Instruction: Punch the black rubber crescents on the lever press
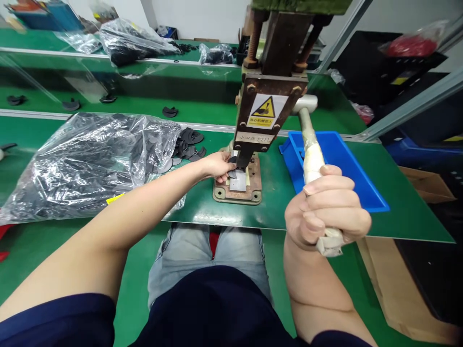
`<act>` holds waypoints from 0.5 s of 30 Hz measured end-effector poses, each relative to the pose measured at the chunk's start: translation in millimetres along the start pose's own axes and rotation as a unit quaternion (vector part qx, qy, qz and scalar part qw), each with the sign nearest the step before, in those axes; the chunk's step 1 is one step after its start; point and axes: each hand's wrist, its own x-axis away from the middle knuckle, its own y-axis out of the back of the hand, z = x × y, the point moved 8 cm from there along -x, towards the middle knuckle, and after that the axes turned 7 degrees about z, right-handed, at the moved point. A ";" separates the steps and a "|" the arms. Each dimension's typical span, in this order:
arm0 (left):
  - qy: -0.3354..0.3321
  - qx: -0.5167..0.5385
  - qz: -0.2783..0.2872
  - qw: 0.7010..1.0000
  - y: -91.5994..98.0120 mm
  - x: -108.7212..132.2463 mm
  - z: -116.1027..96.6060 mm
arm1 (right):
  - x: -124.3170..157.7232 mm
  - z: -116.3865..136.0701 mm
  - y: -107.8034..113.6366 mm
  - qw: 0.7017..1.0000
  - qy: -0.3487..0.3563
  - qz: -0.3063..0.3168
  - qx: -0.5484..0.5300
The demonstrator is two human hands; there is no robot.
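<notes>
A hand-operated press [265,86] with a yellow warning label stands on the green table. Its ram comes down over a metal plate [238,183] on the base. My left hand [220,166] pinches a thin dark curved part [232,173] under the ram, at the plate's left side. Wrapped round the taped lower end of the press lever [311,140] is my right hand [327,207]. The lever's upper end meets a metal hub at the press's right side. Just left of the press lie several loose black curved parts [190,144].
A large clear plastic bag [90,168] of dark parts fills the table's left. Behind the lever sits a blue tray [356,168]. Several black parts [170,112] lie along the green strip behind, and more bags [133,41] rest on the shelf. A metal frame post [415,106] slants at right.
</notes>
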 end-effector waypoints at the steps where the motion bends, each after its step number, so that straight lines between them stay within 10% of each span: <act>1: -0.010 0.004 -0.004 1.000 -1.2 2.8 -1.1 | 0.3 -0.6 0.9 1.000 0.004 0.003 -0.001; 7: -0.132 -0.062 0.081 0.986 20.4 21.8 -10.0 | 3.7 -6.1 5.1 1.000 0.009 0.020 0.012; 12: -0.065 -0.317 -0.265 0.908 162.3 12.7 -0.9 | 5.0 -7.2 5.5 0.999 0.021 -0.038 -0.004; 15: 0.026 -0.397 -0.313 0.863 211.8 -7.5 11.3 | 3.9 -6.1 5.0 0.999 0.019 -0.032 0.000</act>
